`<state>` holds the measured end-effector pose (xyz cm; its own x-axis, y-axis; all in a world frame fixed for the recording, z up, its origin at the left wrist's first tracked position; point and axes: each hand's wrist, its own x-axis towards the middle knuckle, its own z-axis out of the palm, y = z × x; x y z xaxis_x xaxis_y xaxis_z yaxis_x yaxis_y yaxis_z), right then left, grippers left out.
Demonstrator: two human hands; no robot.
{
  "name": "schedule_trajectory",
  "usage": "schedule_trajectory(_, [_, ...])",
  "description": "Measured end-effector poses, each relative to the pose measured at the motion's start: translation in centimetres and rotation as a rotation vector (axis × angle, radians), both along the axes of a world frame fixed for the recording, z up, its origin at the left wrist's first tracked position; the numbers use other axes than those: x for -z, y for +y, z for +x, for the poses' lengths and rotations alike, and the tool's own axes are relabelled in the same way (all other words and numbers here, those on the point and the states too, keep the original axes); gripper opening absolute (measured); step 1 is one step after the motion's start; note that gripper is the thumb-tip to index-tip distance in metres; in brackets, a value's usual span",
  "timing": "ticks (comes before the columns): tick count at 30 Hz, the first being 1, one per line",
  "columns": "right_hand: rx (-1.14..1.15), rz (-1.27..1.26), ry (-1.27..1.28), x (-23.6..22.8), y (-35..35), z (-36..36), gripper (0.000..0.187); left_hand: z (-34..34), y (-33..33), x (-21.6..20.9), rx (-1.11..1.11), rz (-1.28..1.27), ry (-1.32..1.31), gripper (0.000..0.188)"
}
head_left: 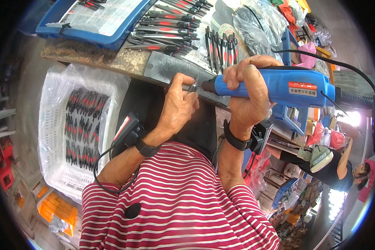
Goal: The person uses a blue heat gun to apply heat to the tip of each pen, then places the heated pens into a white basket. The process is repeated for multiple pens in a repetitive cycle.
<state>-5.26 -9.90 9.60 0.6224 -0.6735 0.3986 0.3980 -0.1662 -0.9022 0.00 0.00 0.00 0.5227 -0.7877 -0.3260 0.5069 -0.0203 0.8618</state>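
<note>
My right hand [250, 87] is wrapped round a blue electric screwdriver [291, 87], whose dark nose points left. Its tip meets or nearly meets a small piece with a shiny metal end [193, 87], pinched between the thumb and fingers of my left hand [179, 102]. That piece is mostly hidden by my fingers; it may be one of the drawing compasses. Just beyond, a bundle of black-and-red drawing compasses [223, 48] lies on the bench. More drawing compasses [166, 29] are stacked to the left of that bundle.
A grey metal plate [162, 66] lines the bench edge. Far left stands a blue tray [112, 39]; below it, a plastic-lined white crate [50, 125] holds rows of compasses. A black cable [337, 62] arches at right. Another person [333, 171] is farther right.
</note>
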Motion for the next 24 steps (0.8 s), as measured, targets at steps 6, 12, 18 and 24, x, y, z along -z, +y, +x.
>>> schedule_trajectory(6, [-0.006,-0.044,0.041,-0.1,-0.2,-0.1,0.020,0.1,0.0,-0.1,0.000,0.028,-0.027,0.025])
schedule_trajectory(12, [-0.071,-0.104,0.009,0.2,-0.6,0.2,0.019,0.3,-0.1,-0.1,-0.010,0.038,-0.047,0.025])
schedule_trajectory(18, [-0.070,-0.094,0.028,0.0,-0.4,0.2,0.015,0.3,-0.1,0.1,-0.008,0.018,-0.019,0.024])
schedule_trajectory(24, [0.002,-0.086,0.057,0.0,0.5,0.4,0.014,0.2,-0.1,0.2,-0.016,0.024,-0.045,0.022])
